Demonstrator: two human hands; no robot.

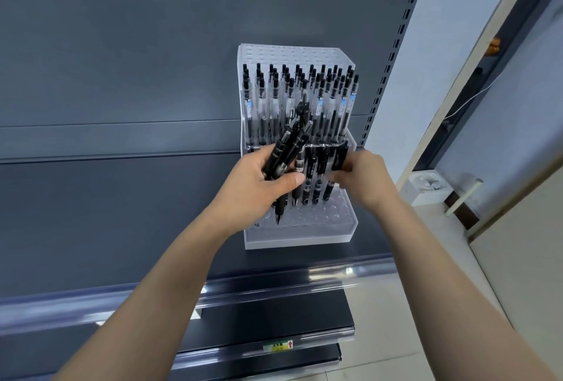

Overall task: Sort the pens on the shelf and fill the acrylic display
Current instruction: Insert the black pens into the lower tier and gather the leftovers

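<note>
A stepped acrylic display [300,234] stands on the dark shelf [122,213]. Its upper tier holds several clear pens with black caps [320,100]. A row of black pens [313,179] stands in the lower tier, whose front holes are bare. My left hand [259,185] grips a bundle of black pens [289,149] in front of the display, tips pointing down. My right hand [364,173] pinches one black pen [339,160] at the right end of the lower row.
The shelf's clear front rail [274,283] runs below the display, with lower shelves [274,335] under it. A slotted upright [393,54] borders the shelf on the right. Beyond it are a pale wall and a white object [426,185] on the floor.
</note>
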